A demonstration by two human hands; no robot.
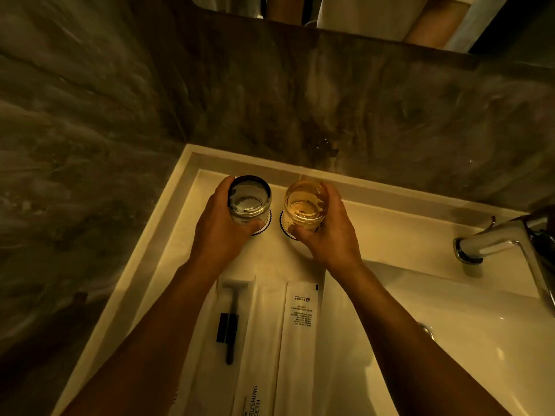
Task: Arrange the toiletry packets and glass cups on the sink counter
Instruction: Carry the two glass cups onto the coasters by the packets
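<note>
Both bare forearms reached forward from the bottom edge, converging toward the middle. Left hand [220, 228] was curled, palm facing right, thumb nearest the camera, fingers wrapped round the far side in a closed grip. Right hand [326, 235] mirrored it, palm facing left, thumb in front, same closed grip. Wrists straight, hands level and near each other, not touching.

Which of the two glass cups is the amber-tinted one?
The amber glass cup, held by the right hand, nearer the faucet. The other cup, in the left hand, looks clear with a dark rim.
</note>
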